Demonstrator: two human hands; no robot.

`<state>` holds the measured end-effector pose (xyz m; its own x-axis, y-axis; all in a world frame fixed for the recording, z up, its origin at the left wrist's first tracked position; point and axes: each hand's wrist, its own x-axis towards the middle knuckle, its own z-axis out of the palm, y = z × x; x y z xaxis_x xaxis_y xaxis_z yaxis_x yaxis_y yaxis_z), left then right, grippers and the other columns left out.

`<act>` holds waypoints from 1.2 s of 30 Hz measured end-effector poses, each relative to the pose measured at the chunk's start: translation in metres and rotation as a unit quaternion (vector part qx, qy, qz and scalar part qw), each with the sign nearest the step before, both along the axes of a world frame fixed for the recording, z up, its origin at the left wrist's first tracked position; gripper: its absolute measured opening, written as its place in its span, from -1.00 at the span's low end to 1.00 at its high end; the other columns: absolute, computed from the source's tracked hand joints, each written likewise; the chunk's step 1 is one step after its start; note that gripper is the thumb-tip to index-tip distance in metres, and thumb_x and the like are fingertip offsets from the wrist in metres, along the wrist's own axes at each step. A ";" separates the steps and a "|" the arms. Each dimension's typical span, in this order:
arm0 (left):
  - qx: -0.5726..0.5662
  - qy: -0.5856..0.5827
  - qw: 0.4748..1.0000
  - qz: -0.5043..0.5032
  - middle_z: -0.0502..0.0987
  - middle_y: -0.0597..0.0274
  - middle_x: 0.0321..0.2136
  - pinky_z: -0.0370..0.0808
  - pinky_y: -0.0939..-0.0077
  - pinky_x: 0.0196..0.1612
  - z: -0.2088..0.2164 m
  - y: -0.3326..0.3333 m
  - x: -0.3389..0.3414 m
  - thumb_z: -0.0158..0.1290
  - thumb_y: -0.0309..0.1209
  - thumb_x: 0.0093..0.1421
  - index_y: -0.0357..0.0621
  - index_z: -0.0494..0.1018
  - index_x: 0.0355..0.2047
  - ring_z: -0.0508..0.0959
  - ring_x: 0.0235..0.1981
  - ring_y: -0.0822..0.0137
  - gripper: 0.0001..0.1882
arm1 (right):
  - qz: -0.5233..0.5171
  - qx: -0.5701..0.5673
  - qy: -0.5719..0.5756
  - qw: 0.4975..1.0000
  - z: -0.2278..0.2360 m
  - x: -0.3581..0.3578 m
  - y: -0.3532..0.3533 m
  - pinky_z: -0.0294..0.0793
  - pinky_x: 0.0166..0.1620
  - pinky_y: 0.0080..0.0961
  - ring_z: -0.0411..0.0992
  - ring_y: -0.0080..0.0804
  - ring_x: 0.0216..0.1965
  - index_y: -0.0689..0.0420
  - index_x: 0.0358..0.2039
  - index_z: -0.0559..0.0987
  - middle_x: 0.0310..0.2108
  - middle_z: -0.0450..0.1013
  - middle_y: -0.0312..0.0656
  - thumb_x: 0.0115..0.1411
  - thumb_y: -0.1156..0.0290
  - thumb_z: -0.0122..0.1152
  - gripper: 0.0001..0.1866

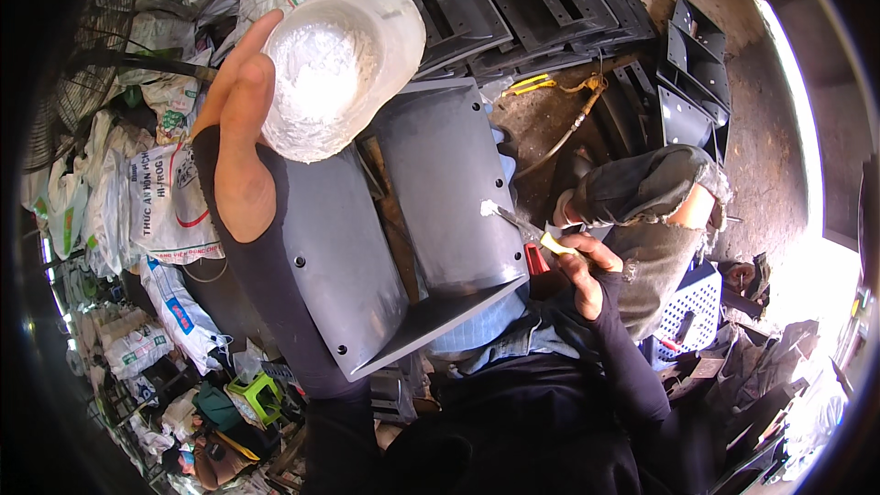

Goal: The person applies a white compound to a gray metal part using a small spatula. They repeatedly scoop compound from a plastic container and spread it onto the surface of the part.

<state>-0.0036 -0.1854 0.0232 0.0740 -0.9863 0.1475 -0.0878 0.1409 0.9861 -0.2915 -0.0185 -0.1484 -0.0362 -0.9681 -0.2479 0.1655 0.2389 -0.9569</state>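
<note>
Raised at the upper left, my left hand [246,82] is closed around the side of a translucent white plastic tub [399,32]. White paste or powder [316,64] coats its inside, and its mouth is tilted toward me. Across my lap lies a dark grey, trough-like part [449,192] with a slot down its middle and small holes along its edges. My right hand [591,275] grips a yellow-handled tool [553,243] with a narrow grey end; whether it is a brush or a scraper cannot be told. Its tip meets a white smear [489,208] on the part's right panel.
Similar dark parts [550,0] are stacked ahead, with more [694,73] at the right. A hose with a brass-coloured fitting [594,84] lies on the floor. White sacks [174,192] and a fan [96,46] stand at left, a green stool [261,396] lower left, a perforated crate [689,312] at right.
</note>
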 end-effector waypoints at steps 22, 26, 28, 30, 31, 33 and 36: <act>0.012 0.030 0.999 -0.002 0.50 -0.06 0.00 0.29 0.45 0.17 0.001 0.000 0.000 -0.05 -0.19 0.34 -0.44 0.32 0.16 0.47 0.06 0.26 -0.44 | 0.011 -0.039 0.022 0.999 0.006 0.002 0.002 0.40 -0.22 -0.53 0.45 -0.48 -0.36 0.29 -0.22 0.58 -0.41 0.50 -0.15 0.17 0.48 0.11 -0.79; 0.011 0.011 1.000 -0.005 0.50 -0.06 0.00 0.30 0.45 0.17 0.001 0.000 -0.001 -0.05 -0.19 0.34 -0.44 0.32 0.16 0.48 0.05 0.26 -0.44 | 0.007 -0.032 0.008 0.999 0.006 0.002 0.001 0.40 -0.22 -0.54 0.45 -0.48 -0.36 0.29 -0.21 0.58 -0.40 0.51 -0.15 0.17 0.47 0.11 -0.79; 0.012 0.026 1.000 -0.001 0.50 -0.05 0.00 0.30 0.45 0.17 0.001 0.000 -0.002 -0.05 -0.19 0.33 -0.44 0.32 0.16 0.48 0.05 0.26 -0.44 | 0.014 -0.040 0.023 0.999 0.004 0.003 0.001 0.40 -0.23 -0.54 0.45 -0.49 -0.36 0.29 -0.21 0.58 -0.40 0.51 -0.15 0.17 0.47 0.11 -0.78; 0.004 0.008 1.000 0.003 0.50 -0.05 0.00 0.30 0.45 0.17 0.001 0.001 -0.002 -0.05 -0.19 0.33 -0.44 0.32 0.16 0.48 0.05 0.26 -0.44 | 0.026 -0.054 0.029 0.998 0.004 0.002 0.001 0.39 -0.23 -0.54 0.44 -0.50 -0.36 0.29 -0.20 0.58 -0.40 0.51 -0.15 0.18 0.48 0.10 -0.78; 0.003 0.011 1.000 0.008 0.50 -0.05 0.01 0.30 0.45 0.17 0.002 0.001 -0.002 -0.04 -0.18 0.33 -0.44 0.33 0.16 0.48 0.05 0.26 -0.43 | 0.025 -0.047 0.022 0.998 0.004 0.002 0.001 0.39 -0.24 -0.54 0.44 -0.50 -0.37 0.29 -0.20 0.58 -0.40 0.51 -0.15 0.17 0.49 0.10 -0.78; 0.004 0.001 1.000 0.003 0.50 -0.05 0.01 0.30 0.45 0.17 0.002 0.001 -0.002 -0.04 -0.18 0.33 -0.44 0.33 0.15 0.47 0.05 0.26 -0.43 | 0.022 -0.056 -0.002 0.998 0.005 0.000 0.002 0.39 -0.24 -0.54 0.44 -0.50 -0.37 0.29 -0.20 0.58 -0.40 0.51 -0.15 0.16 0.50 0.10 -0.78; 0.006 0.007 1.000 -0.001 0.50 -0.05 0.01 0.30 0.45 0.17 0.002 0.001 -0.002 -0.04 -0.18 0.33 -0.44 0.33 0.16 0.47 0.05 0.26 -0.43 | 0.004 -0.001 -0.032 0.999 0.005 -0.001 0.002 0.40 -0.23 -0.55 0.45 -0.50 -0.36 0.30 -0.21 0.58 -0.38 0.51 -0.14 0.15 0.52 0.11 -0.78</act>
